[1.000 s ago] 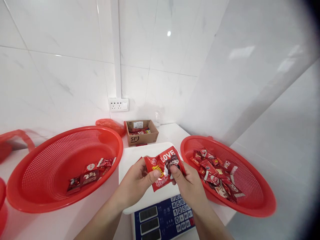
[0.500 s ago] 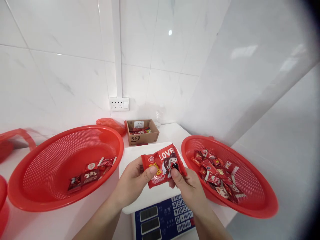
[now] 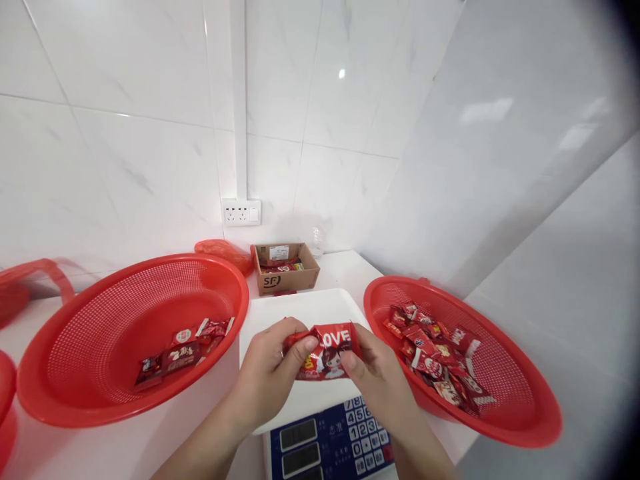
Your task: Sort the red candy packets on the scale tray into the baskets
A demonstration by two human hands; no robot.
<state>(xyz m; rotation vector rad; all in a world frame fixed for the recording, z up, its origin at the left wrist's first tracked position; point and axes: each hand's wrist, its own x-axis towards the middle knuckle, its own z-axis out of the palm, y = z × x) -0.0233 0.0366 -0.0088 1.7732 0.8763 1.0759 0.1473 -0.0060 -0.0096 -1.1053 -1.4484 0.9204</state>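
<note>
A red packet (image 3: 331,357) printed with "OVE" and a cartoon figure is held between both hands, above the white pan (image 3: 310,305) of a weighing scale. My left hand (image 3: 273,367) grips its left end, thumb on the front. My right hand (image 3: 377,367) pinches its right side, thumb over the cartoon. The packet looks creased, and its back is hidden. On the left, a red basket (image 3: 115,293) holds several small wrapped packets (image 3: 180,357). The red basket (image 3: 520,373) on the right contains a larger pile of red packets (image 3: 435,347).
Behind the scale stands a cardboard box (image 3: 287,281) with packets inside, next to a red plastic bag (image 3: 225,252). The scale's blue keypad panel (image 3: 335,433) lies below the hands. A wall socket (image 3: 241,213) and a clear bottle (image 3: 318,239) are at the back.
The packet has been turned and crumpled between my hands, so less of its front shows. My left hand has shifted slightly right, and both hands still hold it. The view has moved slightly.
</note>
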